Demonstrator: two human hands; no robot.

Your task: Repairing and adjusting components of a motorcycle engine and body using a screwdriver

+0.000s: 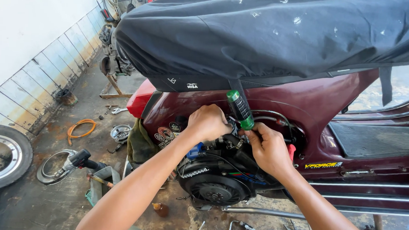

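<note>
Screwdriver (240,109), green-and-black handle, stands tilted w/ its green cap up near the lower edge of the black seat cover (272,35); its tip goes down out of sight into the engine opening of the maroon scooter (315,106). Right hand (269,150) is closed round the handle's lower end, fingers clamped on it, just under the rim of the side-panel cutout. Left hand (208,122) is curled shut over parts at the opening's left edge, touching them; what it grips can't be told. Hands sit close together, little room between them and the black hoses above the engine case (215,180). Tight overhead: seat cover hangs right above the handle. Below the case, a chrome bar (255,212) runs along the scooter's bottom edge. More room to the left on the concrete floor (49,205): orange hose coil (80,128), a wheel w/ tyre (2,157) at the far left edge, black drill-like tool (80,159) near a chrome ring. Tiled wall (40,75) bounds that side.
</note>
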